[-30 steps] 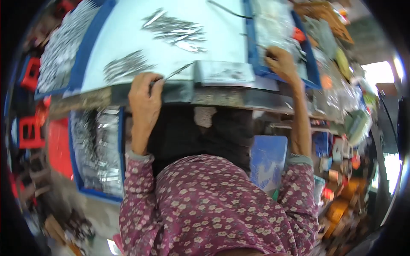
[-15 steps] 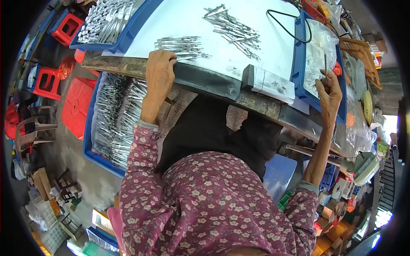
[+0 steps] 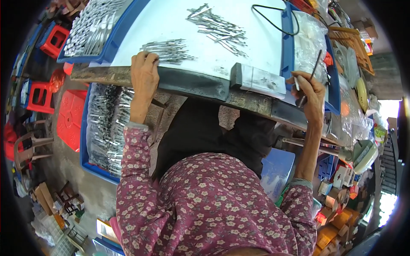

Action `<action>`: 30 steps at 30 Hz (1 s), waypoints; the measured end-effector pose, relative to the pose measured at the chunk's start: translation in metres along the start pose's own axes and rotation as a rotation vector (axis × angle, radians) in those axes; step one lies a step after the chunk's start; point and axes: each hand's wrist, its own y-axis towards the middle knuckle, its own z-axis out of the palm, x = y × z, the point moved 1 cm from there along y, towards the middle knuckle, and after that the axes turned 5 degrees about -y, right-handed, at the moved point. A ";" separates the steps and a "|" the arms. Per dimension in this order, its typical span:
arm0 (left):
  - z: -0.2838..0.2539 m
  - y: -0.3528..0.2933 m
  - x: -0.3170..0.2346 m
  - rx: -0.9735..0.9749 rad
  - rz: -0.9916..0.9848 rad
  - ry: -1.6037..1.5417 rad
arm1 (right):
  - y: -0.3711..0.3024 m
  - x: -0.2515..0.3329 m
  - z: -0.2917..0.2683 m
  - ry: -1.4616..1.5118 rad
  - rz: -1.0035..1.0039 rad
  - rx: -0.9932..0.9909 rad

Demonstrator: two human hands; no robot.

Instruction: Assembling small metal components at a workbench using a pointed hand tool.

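My left hand (image 3: 144, 77) rests at the table's near edge with its fingers curled together. Whatever they may hold is hidden. Just beyond it lies a pile of thin metal strips (image 3: 170, 50), roughly lined up. My right hand (image 3: 311, 91) is closed around a slim dark rod-like tool (image 3: 316, 64), whose shaft points up and away; a dark thicker end shows below the fingers. A small white bit at its fingertips is too small to name. Left of this hand, a paper-covered block (image 3: 261, 81) sits on the table edge.
A looser heap of metal strips (image 3: 220, 30) lies farther back on the white tabletop (image 3: 141, 25). Blue trays flank it: one with metal parts (image 3: 92, 30), one with clear plastic bags (image 3: 308, 38). A black cable (image 3: 273, 23) loops over the right tray. Below left stands another blue tray (image 3: 84, 141).
My right hand has come left and lower, from over the bag tray toward the block, with the tool still in it. The view has shifted slightly; my left hand stays at the table edge.
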 end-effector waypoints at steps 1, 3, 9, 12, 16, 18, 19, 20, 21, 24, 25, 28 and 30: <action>0.000 0.000 -0.006 -0.002 -0.002 -0.014 | -0.001 0.001 0.002 0.030 -0.008 0.022; 0.004 0.000 -0.017 -0.009 0.000 -0.042 | -0.001 -0.002 0.004 0.092 -0.010 0.060; 0.051 0.033 -0.059 0.066 0.101 -0.261 | -0.005 -0.015 0.011 0.101 -0.013 0.108; 0.088 0.049 -0.066 0.118 0.099 -0.276 | -0.009 -0.018 0.015 0.096 0.038 0.096; 0.127 0.062 -0.063 0.206 -0.038 -0.112 | -0.015 -0.017 0.020 0.071 0.073 0.082; 0.135 0.064 -0.068 0.236 -0.070 -0.076 | -0.018 -0.024 0.017 0.085 0.074 0.068; 0.138 0.064 -0.070 0.265 -0.109 -0.033 | -0.019 -0.027 0.016 0.099 0.074 0.063; 0.142 0.063 -0.069 0.265 -0.104 -0.034 | -0.019 -0.030 0.016 0.101 0.073 0.058; 0.145 0.061 -0.065 0.257 -0.063 -0.037 | -0.019 -0.032 0.017 0.129 0.057 0.067; 0.147 0.057 -0.061 0.243 -0.006 -0.040 | -0.019 -0.035 0.020 0.171 0.038 0.067; 0.147 0.056 -0.060 0.244 0.004 -0.039 | -0.018 -0.037 0.020 0.183 0.038 0.067; 0.144 0.053 -0.064 0.229 0.048 -0.081 | -0.020 -0.034 0.022 0.216 0.039 0.036; 0.140 0.052 -0.065 0.257 0.035 -0.048 | -0.021 -0.034 0.025 0.218 0.044 0.011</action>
